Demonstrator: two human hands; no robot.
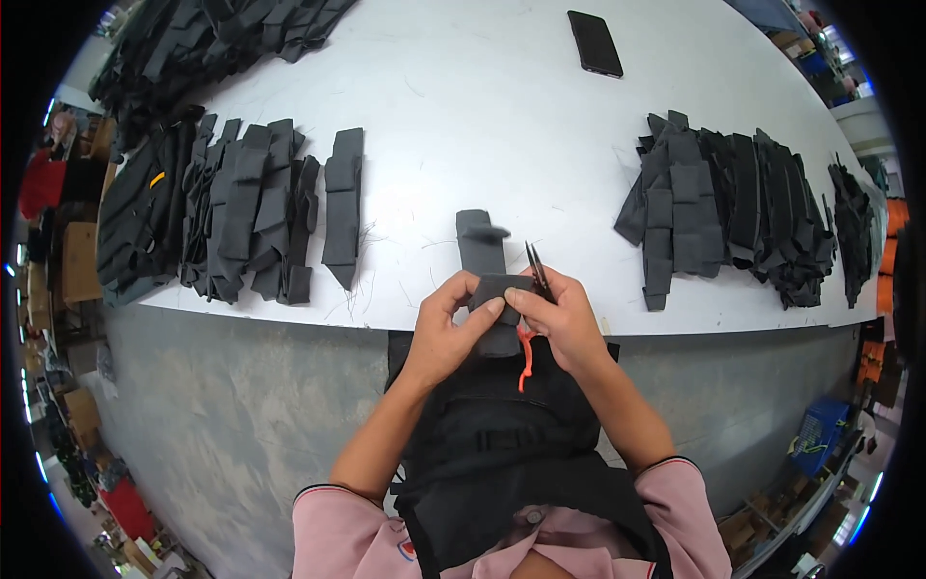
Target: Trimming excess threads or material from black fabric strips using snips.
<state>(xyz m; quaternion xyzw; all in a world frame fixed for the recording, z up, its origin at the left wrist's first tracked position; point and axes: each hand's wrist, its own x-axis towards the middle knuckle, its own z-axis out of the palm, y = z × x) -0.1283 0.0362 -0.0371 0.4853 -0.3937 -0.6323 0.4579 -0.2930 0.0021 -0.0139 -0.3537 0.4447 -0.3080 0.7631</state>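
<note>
- Here's the white table [463, 125], loose threads [370, 236] scattered across it!
- Far left, a big heap of dark strips [222, 34] sprawls.
- Nearer on the left, a crowded row of dark strips [246, 207], and just beside it one lone strip [343, 207].
- Far side, right of centre: a black phone [595, 43]!
- Over right, a packed pile [728, 207], then a smaller bundle [852, 236] at the right end.

Black phone [595, 44] on white table [453, 116], blue basket [820, 432] lower right
</note>
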